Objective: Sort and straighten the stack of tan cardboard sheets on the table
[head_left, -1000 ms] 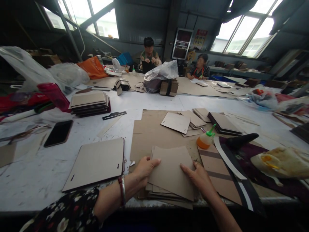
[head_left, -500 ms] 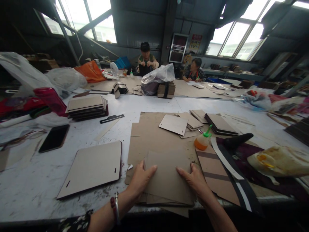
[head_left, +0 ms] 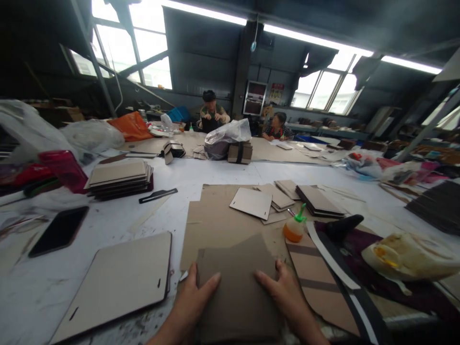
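A stack of flat brown-grey sheets (head_left: 237, 292), perhaps card or leather, is between my hands at the table's near edge. My left hand (head_left: 196, 292) grips its left side, thumb on the top face. Along the right side, my right hand (head_left: 282, 290) holds it the same way. One sheet's corner sticks out past the far edge of the stack. Beneath lies a larger brown board (head_left: 212, 215). To the left rests a pale rectangular panel (head_left: 122, 273) with two dark slots. A glue bottle (head_left: 293, 230) with a green nozzle stands beyond my right hand.
Brown strips (head_left: 319, 273) and a stained plastic container (head_left: 406, 256) lie at right. Further left are a phone (head_left: 59, 231), a black slotted template (head_left: 158, 195) and a stack of panels (head_left: 118, 177). Small panels (head_left: 251, 202) lie ahead. Two people sit across the table.
The view has tilted upward, so the table sits lower in the picture. Both hands keep hold of the sheets, whose top face now looks darker, with one corner sticking out at the far edge.
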A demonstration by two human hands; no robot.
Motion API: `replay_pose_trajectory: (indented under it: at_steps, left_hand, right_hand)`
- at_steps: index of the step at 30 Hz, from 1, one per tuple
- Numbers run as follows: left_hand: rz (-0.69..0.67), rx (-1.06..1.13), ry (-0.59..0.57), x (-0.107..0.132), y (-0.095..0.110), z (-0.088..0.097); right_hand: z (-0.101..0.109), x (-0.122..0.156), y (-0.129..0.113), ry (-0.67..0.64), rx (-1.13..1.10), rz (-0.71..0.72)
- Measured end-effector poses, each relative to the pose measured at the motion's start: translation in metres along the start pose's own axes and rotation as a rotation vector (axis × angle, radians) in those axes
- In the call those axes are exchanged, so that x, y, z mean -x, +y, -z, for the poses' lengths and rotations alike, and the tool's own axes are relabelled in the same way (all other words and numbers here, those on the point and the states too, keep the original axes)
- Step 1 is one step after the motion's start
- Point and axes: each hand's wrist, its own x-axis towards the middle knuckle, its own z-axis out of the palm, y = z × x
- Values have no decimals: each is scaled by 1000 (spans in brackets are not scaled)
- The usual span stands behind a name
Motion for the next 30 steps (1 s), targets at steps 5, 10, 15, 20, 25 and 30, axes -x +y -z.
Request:
replay_pose_trajectory:
  at_steps: [5,10,15,20,25,30]
  left_hand:
    - [-61,192,-79,-4,21,-2]
    - [63,194,-132,-5,27,0]
    - [93,66,-223,3,29,-5]
    - [28,-275,-240,-1,34,-19]
    - [-51,-341,-284,-8,34,-25]
    - [-87,-346,-122,-13,16,-22]
  right_hand:
    - [0,-13,-25,-136,37,54]
    - [4,-10,-34,-113,157,-9]
    - [15,23,-23,-29,404,-70]
    - [22,47,5,124,512,-163]
    - [16,49,31,222,363,-208]
    - [-3,38,67,451,338,-41]
